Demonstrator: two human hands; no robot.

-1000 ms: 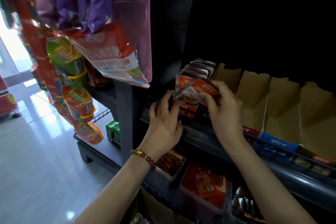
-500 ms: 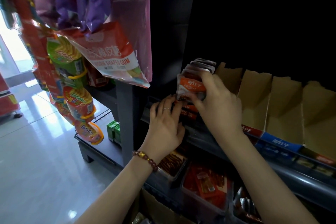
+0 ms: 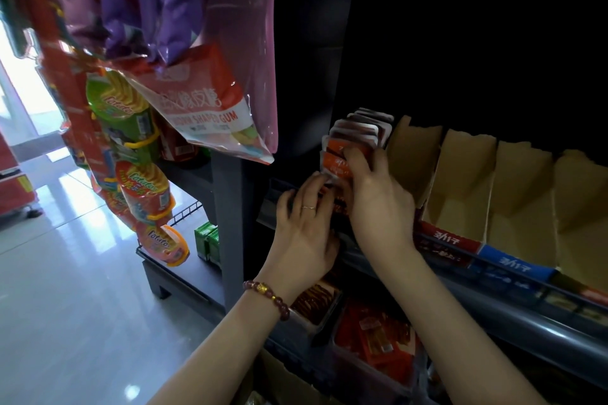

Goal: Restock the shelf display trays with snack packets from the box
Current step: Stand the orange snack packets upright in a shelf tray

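Dark store shelving fills the right of the view; a glossy tiled floor lies to its left; hanging bags of sweets and crisps hang at the shelf end.

On the upper shelf stands a row of cardboard display trays; four empty trays occupy the right part and show bare cardboard inside; restocking of these is judged not yet begun. Below the shelf rail, clear bins hold red snacks and appear stocked. A cardboard box shows at the bottom edge, beneath the arms; its contents cannot be made out.

At the left end of the row, a file of upright snack packets stands on edge, front to back, just beside the first empty tray; this position is judged close to full.

The right hand curls its fingers over the orange packets at the front of the file and holds them against the packets behind. The left hand lies with fingers nearly straight, tips at the lower front of the file just under the orange packets; it grips nothing that shows.

Status, as a judgement: one position is being completed; four remain; the task is at an early stage.
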